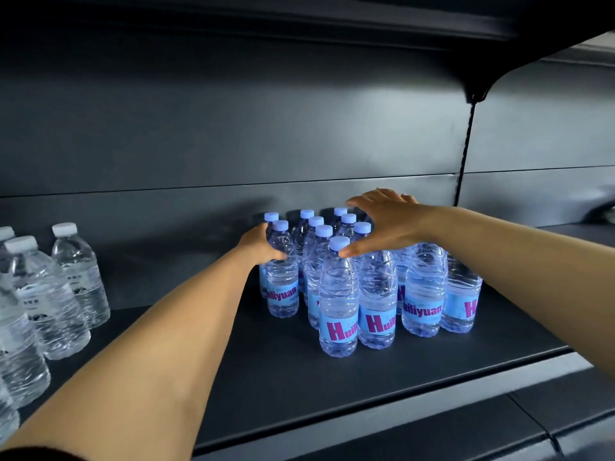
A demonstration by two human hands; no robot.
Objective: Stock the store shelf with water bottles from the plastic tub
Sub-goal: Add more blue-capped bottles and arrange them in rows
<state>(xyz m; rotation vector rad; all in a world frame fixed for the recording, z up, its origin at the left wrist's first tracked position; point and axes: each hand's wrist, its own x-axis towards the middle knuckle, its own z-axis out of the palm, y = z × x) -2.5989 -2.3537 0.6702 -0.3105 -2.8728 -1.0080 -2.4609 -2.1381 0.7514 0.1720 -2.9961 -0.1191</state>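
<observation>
Several blue-capped water bottles with blue labels and magenta lettering (339, 314) stand upright in rows on the dark shelf (299, 377). My left hand (261, 242) grips the neck of the leftmost blue bottle (283, 277), at the group's left side. My right hand (386, 224) is spread flat over the tops of the bottles on the right, its thumb tip beside the cap of the front bottle. The plastic tub is out of view.
Several clear bottles with white caps (50, 294) stand on the same shelf at the far left. Bare shelf lies between the two groups and in front of the blue bottles. An upper shelf (432, 28) overhangs. A vertical upright (464, 151) divides the back panel.
</observation>
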